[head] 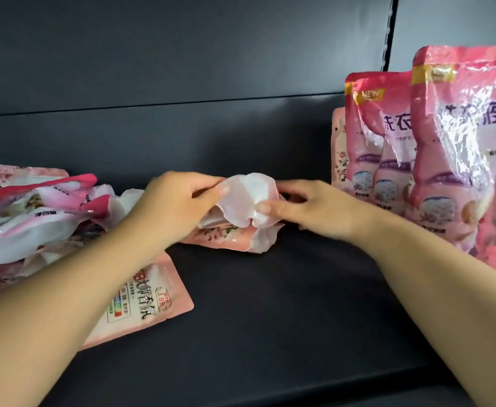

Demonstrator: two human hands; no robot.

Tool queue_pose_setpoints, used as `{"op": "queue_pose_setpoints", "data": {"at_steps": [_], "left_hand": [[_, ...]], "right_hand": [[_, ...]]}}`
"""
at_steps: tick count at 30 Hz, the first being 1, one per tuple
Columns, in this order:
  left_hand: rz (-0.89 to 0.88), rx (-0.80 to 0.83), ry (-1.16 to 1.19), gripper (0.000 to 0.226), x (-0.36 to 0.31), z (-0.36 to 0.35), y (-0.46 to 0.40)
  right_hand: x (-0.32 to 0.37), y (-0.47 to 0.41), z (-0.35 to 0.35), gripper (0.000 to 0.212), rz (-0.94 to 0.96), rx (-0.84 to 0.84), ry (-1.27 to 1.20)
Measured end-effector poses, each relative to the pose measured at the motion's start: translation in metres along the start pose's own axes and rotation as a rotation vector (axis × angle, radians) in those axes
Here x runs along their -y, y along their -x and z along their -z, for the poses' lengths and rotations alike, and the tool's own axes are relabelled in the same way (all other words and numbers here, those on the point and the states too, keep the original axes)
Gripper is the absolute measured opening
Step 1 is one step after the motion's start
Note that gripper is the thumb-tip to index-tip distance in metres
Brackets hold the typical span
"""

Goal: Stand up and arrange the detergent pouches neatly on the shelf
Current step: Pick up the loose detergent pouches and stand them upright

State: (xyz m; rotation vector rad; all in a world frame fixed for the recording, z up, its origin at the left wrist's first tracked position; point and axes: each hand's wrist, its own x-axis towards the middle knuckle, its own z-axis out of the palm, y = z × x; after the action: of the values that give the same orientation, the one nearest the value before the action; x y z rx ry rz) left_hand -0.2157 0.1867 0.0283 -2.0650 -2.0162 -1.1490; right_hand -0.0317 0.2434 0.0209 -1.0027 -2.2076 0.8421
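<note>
A pink detergent pouch (242,201) lies on its side in the middle of the dark shelf (270,304), its white bottom gusset facing me. My left hand (176,201) pinches the gusset's left edge with thumb and fingers. My right hand (308,205) grips its right side, thumb on the white fold. Three pink pouches stand upright at the right: a tall front one (464,148), one behind it (378,136), and a third (339,145) mostly hidden. A heap of toppled pouches (35,212) lies at the left, and one flat pouch (141,301) rests under my left forearm.
The shelf's dark back panel (182,54) rises behind everything, with a slotted upright post (389,33) at the right. Bare shelf surface stretches between my forearms and toward the front edge (270,389).
</note>
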Motion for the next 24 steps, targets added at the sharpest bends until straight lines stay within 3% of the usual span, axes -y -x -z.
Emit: {"op": "queue_pose_setpoints", "data": {"at_steps": [2, 5, 8, 13, 18, 20, 22, 24], "left_hand": [[-0.038, -0.066, -0.074, 0.022, 0.001, 0.002, -0.001], [-0.118, -0.133, -0.145, 0.019, -0.002, 0.006, -0.001], [-0.242, -0.215, -0.228, 0.016, -0.004, 0.012, 0.0], [-0.229, -0.187, -0.243, 0.014, -0.002, 0.02, 0.0], [-0.121, -0.143, -0.028, 0.01, -0.002, 0.014, 0.004], [-0.006, -0.081, 0.252, 0.014, 0.0, 0.004, 0.002], [0.128, -0.008, 0.533, 0.014, -0.003, -0.006, 0.0], [0.116, 0.02, 0.53, 0.018, -0.002, -0.014, -0.001]], "right_hand": [[-0.002, 0.003, 0.005, 0.009, 0.007, -0.071, 0.0], [-0.007, 0.005, 0.01, 0.027, 0.051, -0.228, 0.149], [-0.006, 0.006, 0.019, 0.019, 0.096, -0.372, 0.249], [-0.001, 0.007, 0.019, 0.032, 0.031, -0.431, 0.342], [0.014, 0.016, -0.001, 0.027, -0.286, -0.03, -0.291], [0.012, 0.009, -0.016, 0.036, -0.295, -0.033, -0.352], [0.012, 0.003, -0.026, 0.046, -0.276, -0.138, -0.375], [0.013, 0.002, -0.029, 0.046, -0.254, -0.201, -0.413]]}}
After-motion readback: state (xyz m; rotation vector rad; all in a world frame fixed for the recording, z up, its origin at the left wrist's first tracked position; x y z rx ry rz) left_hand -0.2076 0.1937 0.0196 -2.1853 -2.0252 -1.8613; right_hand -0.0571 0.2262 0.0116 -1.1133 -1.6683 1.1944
